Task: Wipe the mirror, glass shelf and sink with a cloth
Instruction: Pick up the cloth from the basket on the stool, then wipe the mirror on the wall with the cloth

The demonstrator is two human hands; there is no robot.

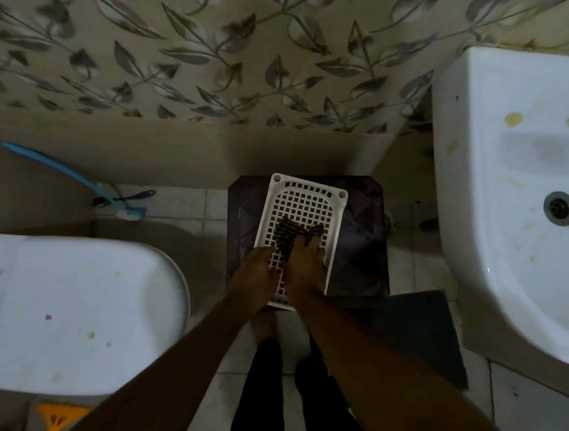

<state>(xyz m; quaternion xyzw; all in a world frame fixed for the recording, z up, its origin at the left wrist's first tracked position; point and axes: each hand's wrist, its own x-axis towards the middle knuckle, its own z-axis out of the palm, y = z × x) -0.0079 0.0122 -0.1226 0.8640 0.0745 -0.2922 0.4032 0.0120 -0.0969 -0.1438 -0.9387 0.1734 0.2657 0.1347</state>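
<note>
A dark striped cloth [290, 232] lies in a white perforated plastic basket [306, 201] that rests on a dark stool. My right hand [306, 262] is closed on the near part of the cloth. My left hand [258, 268] rests on the basket's left side, fingers touching the cloth's edge. The white sink [507, 173] stands at the right, stained with yellowish spots around its drain [559, 207]. No mirror or glass shelf is in view.
A white closed toilet lid [71, 313] fills the lower left. A blue toilet brush [118, 206] leans against the low wall ledge behind it. A dark mat [417, 330] lies under the sink. Leaf-patterned tiles cover the wall ahead. My legs stand on the tiled floor.
</note>
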